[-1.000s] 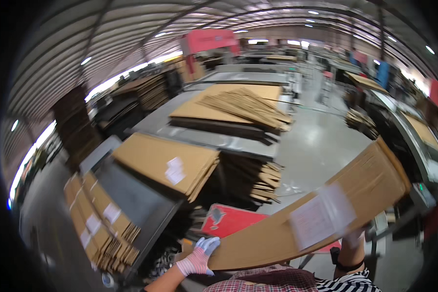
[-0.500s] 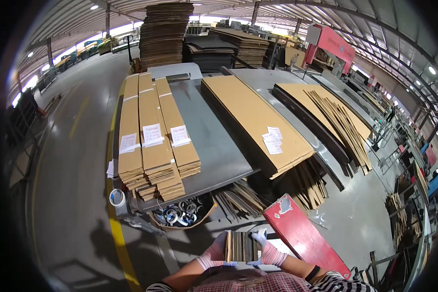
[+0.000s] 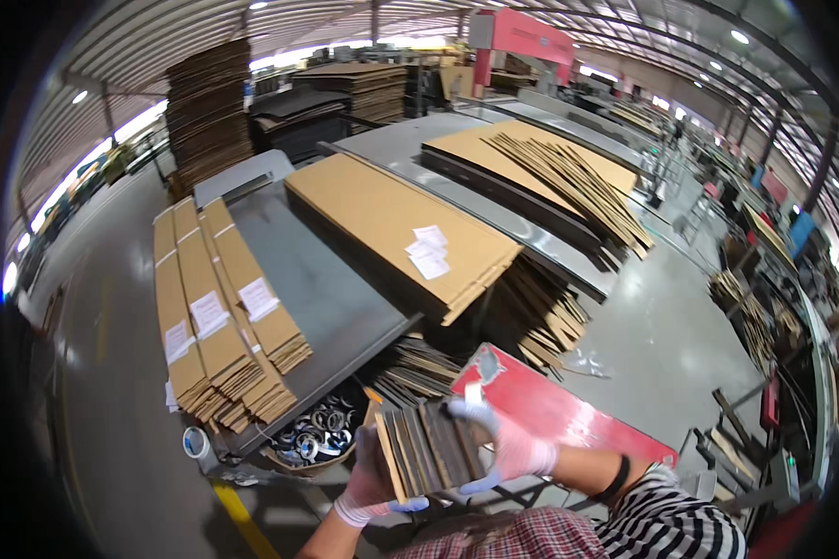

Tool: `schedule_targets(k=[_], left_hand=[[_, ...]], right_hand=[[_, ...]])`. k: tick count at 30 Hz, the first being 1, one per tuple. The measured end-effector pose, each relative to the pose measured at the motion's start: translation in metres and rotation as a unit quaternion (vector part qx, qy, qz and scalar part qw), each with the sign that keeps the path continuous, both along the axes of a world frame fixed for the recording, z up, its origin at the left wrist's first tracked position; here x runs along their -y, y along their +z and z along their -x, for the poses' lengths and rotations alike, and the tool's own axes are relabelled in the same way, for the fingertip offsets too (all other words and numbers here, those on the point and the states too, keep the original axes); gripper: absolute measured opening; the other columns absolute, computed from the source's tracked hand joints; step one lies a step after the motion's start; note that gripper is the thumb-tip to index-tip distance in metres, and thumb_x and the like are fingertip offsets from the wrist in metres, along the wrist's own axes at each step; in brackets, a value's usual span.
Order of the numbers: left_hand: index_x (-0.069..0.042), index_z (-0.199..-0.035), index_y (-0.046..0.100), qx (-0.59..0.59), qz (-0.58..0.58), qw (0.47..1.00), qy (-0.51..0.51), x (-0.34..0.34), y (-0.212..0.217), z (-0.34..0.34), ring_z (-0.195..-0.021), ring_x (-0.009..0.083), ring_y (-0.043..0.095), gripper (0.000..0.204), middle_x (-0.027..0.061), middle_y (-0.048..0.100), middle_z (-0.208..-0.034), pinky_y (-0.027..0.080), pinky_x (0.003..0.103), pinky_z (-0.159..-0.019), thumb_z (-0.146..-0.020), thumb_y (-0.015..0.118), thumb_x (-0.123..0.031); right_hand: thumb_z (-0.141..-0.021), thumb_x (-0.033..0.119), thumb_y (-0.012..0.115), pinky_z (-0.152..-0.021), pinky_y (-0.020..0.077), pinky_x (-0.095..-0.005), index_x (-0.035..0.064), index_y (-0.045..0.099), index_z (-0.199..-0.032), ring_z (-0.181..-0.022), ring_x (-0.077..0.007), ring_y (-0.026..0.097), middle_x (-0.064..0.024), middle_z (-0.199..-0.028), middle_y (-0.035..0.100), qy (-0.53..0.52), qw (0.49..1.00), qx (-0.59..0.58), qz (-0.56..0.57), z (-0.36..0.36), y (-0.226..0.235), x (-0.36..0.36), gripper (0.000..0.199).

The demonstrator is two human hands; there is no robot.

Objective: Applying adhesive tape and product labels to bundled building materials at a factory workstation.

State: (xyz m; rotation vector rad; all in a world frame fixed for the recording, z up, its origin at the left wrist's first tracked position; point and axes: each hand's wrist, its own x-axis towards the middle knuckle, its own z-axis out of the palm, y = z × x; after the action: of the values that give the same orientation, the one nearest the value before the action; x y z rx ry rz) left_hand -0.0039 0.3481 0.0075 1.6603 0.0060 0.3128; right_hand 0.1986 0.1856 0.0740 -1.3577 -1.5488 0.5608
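Note:
Between my two gloved hands is a bundle of dark and tan board strips (image 3: 429, 449), standing side by side with their edges toward me. My left hand (image 3: 367, 483) grips its left side, fingers curling under the lower edge. On the right side my right hand (image 3: 520, 449) presses, its fingertips wrapping the near lower corner. A small white thing (image 3: 474, 394) shows at the top of my right hand, too blurred to name. The bundle is tilted and hangs in front of my checked apron (image 3: 522, 538).
A grey table (image 3: 317, 270) bears bound cardboard bundles (image 3: 224, 340) and a large cardboard stack (image 3: 391, 219). Below it stand a box of tape rolls (image 3: 322, 433) and loose strips (image 3: 415, 373). A red panel (image 3: 569, 410) lies just beyond my right hand.
My view has swung to the right, so the tables appear farther left. Both hands have raised the bundle away from my body and tilted it.

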Motion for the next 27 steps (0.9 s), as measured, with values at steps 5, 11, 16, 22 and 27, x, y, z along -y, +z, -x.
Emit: schedule_targets(k=[5,11,16,22,27], left_hand=[[0.005,-0.144,0.022,0.131,-0.054,0.989,0.030,0.046,-0.036,-0.052,-0.131,0.0362,0.042,0.120,0.0213,0.042,-0.140,0.034,0.045,-0.110,-0.059,0.090,-0.044],[-0.001,-0.140,0.038,0.141,-0.410,0.896,-0.093,0.074,0.003,-0.144,-0.116,0.0415,0.051,0.099,0.0221,0.052,-0.126,0.038,0.048,-0.104,-0.057,0.082,-0.034],[-0.010,-0.151,0.028,0.001,-0.475,0.802,-0.363,0.093,0.115,-0.261,-0.117,0.0388,0.054,0.120,0.0225,0.058,-0.123,0.041,0.042,-0.102,-0.053,0.087,-0.048],[-0.020,-0.154,0.022,-0.195,-0.669,0.612,-0.374,0.027,0.122,-0.287,-0.132,0.0351,0.043,0.126,0.0161,0.046,-0.140,0.027,0.050,-0.111,-0.051,0.091,-0.042],[-0.034,-0.150,0.026,-0.181,-0.772,0.556,-0.248,-0.087,0.164,-0.245,-0.132,0.0364,0.043,0.126,0.0138,0.046,-0.140,0.031,0.048,-0.110,-0.044,0.093,-0.024]], right_hand=[[-0.055,0.045,0.093,-0.104,0.0395,-0.0381,-0.0006,0.030,-0.147,-0.124,-0.0250,0.048,-0.0149,-0.139,0.046,-0.107,0.994,0.021,-0.009,-0.061,0.099,0.135,0.120],[-0.055,0.043,0.092,-0.105,0.0391,-0.0384,-0.0008,0.031,-0.147,-0.125,-0.0252,0.047,-0.0149,-0.139,0.047,-0.105,0.990,-0.072,0.057,-0.193,-0.006,0.563,0.118],[-0.056,0.041,0.091,-0.105,0.0388,-0.0387,-0.0009,0.031,-0.146,-0.127,-0.0253,0.046,-0.0149,-0.139,0.047,-0.042,0.976,-0.125,0.173,-0.221,-0.164,0.884,0.117],[-0.056,0.039,0.090,-0.105,0.0384,-0.0391,-0.0011,0.032,-0.146,-0.128,-0.0256,0.045,-0.0150,-0.139,0.047,0.023,0.956,-0.251,0.149,-0.249,-0.334,0.594,0.114],[-0.057,0.038,0.089,-0.106,0.0380,-0.0394,-0.0013,0.033,-0.146,-0.130,-0.0257,0.045,-0.0150,-0.140,0.048,0.015,0.932,-0.310,0.190,-0.158,-0.230,0.349,0.113]])
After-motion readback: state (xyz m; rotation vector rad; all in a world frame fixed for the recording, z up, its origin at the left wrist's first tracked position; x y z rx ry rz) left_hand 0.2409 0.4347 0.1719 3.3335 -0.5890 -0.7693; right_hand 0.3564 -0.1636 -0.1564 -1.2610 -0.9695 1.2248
